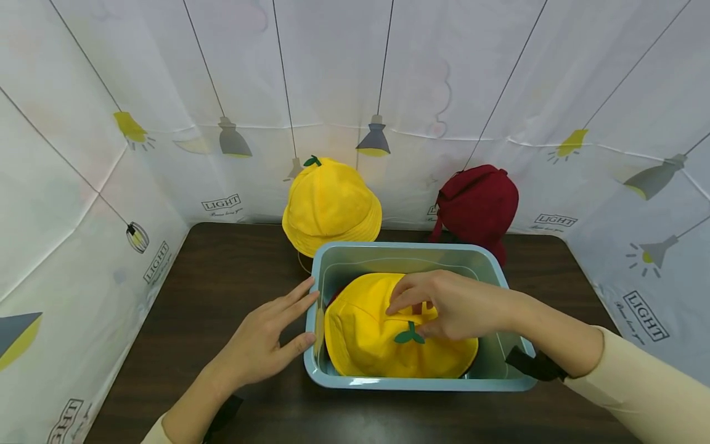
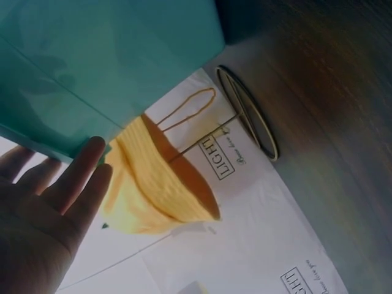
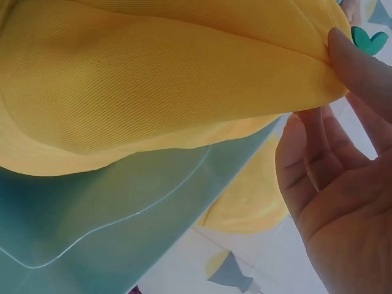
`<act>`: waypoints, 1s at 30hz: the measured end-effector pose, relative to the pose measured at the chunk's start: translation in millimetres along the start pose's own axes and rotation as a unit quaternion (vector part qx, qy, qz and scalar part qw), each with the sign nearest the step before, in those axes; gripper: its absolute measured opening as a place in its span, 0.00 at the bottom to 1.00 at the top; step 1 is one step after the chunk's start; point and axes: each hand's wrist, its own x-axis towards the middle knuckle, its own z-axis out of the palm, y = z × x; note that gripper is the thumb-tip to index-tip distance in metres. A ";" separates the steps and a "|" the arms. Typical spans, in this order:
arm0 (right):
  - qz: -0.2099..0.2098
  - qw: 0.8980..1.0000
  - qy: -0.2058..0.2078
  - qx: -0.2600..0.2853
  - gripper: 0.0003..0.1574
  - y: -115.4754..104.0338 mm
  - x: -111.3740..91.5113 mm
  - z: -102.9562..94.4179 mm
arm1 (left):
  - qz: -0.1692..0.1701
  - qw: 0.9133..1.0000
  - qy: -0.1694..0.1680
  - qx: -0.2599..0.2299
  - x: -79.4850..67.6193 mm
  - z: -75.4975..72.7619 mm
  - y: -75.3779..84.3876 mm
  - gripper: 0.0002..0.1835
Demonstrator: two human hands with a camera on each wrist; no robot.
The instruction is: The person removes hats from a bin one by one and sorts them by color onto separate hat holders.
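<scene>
A yellow bucket hat (image 1: 366,339) with a green leaf sprout lies in a light-blue plastic bin (image 1: 416,383). My right hand (image 1: 457,305) reaches into the bin and pinches the hat's crown beside the sprout. In the right wrist view, the thumb (image 3: 361,70) presses on the yellow cloth, with the fingers below its edge. A sliver of something dark red shows under the hat's left side; its kind is hidden. My left hand (image 1: 266,336) has its fingers spread, the fingertips touching the bin's left rim.
Behind the bin, another yellow bucket hat (image 1: 333,203) sits on a wire stand (image 2: 248,113). A dark red cap (image 1: 478,200) stands at the back right. The dark wooden table (image 1: 238,259) meets a white lamp-print curtain (image 1: 327,68) at the back and sides.
</scene>
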 end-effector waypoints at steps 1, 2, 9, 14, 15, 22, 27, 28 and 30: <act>0.000 1.000 0.000 0.004 0.30 0.5 0.6 -0.7 | -0.002 1.000 -0.002 -0.001 0.5 -0.4 0.3 0.32; -0.001 1.000 0.001 0.005 0.30 1.2 1.0 -1.2 | -0.004 1.000 -0.004 -0.002 0.9 -0.7 0.4 0.33; -0.012 1.000 0.020 -0.003 0.26 4.4 1.0 -3.3 | -0.012 1.000 -0.013 -0.002 2.0 -1.7 0.6 0.34; -0.023 0.999 0.037 -0.017 0.24 4.7 0.3 -3.0 | -0.019 1.000 -0.022 -0.005 1.8 -2.1 0.9 0.35; -0.024 0.999 0.039 -0.020 0.24 4.6 -0.1 -2.9 | -0.019 1.000 -0.023 -0.005 1.7 -2.2 1.1 0.35; -0.034 0.997 0.058 -0.038 0.24 0.4 -3.4 -4.8 | -0.021 0.999 -0.028 -0.002 1.7 -2.4 1.5 0.35; -0.040 0.995 0.076 -0.045 0.24 -4.9 -5.9 -10.6 | -0.021 0.999 -0.025 0.005 1.7 -4.1 1.6 0.36; -0.042 0.995 0.080 -0.046 0.24 -5.8 -6.4 -11.7 | -0.020 0.999 -0.026 0.005 1.8 -4.4 1.4 0.36; -0.042 0.994 0.086 -0.046 0.23 -7.4 -7.4 -13.9 | -0.017 0.999 -0.026 0.006 2.2 -4.6 1.1 0.36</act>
